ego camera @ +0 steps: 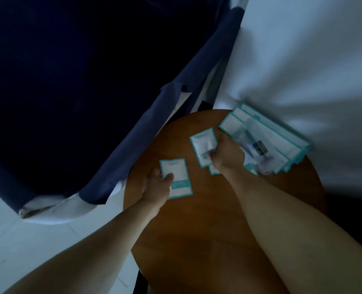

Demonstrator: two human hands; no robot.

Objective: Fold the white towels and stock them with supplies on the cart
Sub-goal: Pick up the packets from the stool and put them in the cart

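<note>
Half the round tabletop (207, 213) lies bare nearest the person, long packets (269, 132) fan over its far-right rim beside white bedding (303, 60), the right grip (226, 154) clasps a teal-edged sachet (203, 142) beside them, and the left grip (156, 187) pinches a second sachet (178, 177) near the left edge.

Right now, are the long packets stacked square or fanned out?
Fanned out: the long packets overlap, with their teal edges stepped.
</note>
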